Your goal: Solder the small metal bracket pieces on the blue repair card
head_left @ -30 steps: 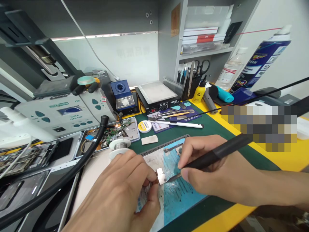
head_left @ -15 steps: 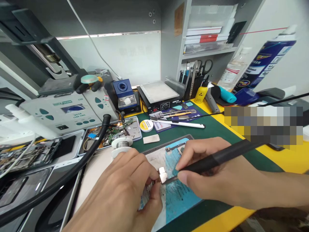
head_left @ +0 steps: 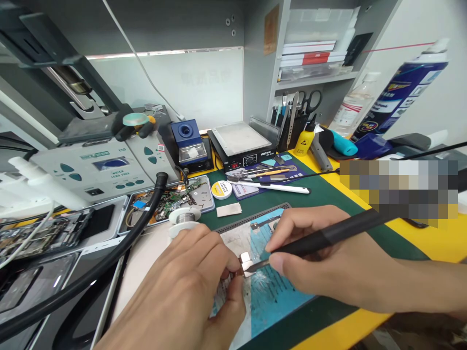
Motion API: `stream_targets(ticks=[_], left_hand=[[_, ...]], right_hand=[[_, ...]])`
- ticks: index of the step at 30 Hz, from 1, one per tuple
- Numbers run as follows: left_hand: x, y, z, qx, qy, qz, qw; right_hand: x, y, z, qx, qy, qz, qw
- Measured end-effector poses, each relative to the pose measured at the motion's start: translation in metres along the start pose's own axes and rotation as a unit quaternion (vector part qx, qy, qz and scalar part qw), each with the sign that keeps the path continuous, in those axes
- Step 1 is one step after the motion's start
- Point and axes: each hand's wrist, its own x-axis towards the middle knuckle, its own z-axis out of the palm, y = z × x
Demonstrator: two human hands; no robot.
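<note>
Grey station (head_left: 109, 170): "QUICK LEAD FREE", also "ESD". Heater (head_left: 241, 139): "BY-", digits after it unclear. Yellow bottle (head_left: 305, 139): black triangle sign (head_left: 305, 143). Blue can (head_left: 399, 97): lettering too blurred.

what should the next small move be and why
Probably a light stroke of the black-handled tool along the silver part: the right hand holds the tip at its lower end, and the left hand, pinching beside it, seems to steady it.

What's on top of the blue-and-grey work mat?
On or just over the mat: a silvery metal part pinched by the left hand, the right hand's black-handled tool at it, and a slim metal strip near the far edge. Whatever the hands cover can't be seen.
</note>
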Motion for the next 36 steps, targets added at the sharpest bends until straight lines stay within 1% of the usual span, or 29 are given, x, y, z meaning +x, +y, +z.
stream_targets(ticks=[4, 8, 15, 21, 26, 31, 36], left_hand=[[-0.0017, -0.0004, 0.0005, -0.002, -0.006, -0.003, 1.0], [-0.0025, 0.0003, -0.0001, -0.019, -0.005, 0.0, 1.0], [-0.0011, -0.0009, 0.0004, -0.005, -0.003, -0.004, 1.0], [-0.0014, -0.0015, 0.0024, -0.002, -0.005, 0.0, 1.0], [-0.0016, -0.0006, -0.0007, -0.007, -0.007, -0.008, 1.0], [-0.0005, 0.0004, -0.0025, -0.01, -0.004, -0.005, 1.0], [-0.0024, -0.0004, -0.0019, -0.011, -0.02, -0.003, 1.0]], right_hand=[[0.0002, 0.0014, -0.0002, -0.008, 0.015, 0.0, 1.0], [-0.001, 0.003, -0.0005, -0.027, 0.006, -0.025, 0.999], [-0.002, 0.0046, -0.0007, -0.065, -0.008, -0.072, 0.995], [-0.0036, 0.0048, -0.0007, -0.08, -0.012, -0.065, 0.995], [-0.0058, 0.0067, -0.002, -0.088, -0.021, -0.059, 0.994], [-0.005, 0.0037, -0.0034, -0.087, -0.034, -0.049, 0.994], [-0.0034, 0.0016, -0.003, -0.071, -0.032, -0.047, 0.996]])
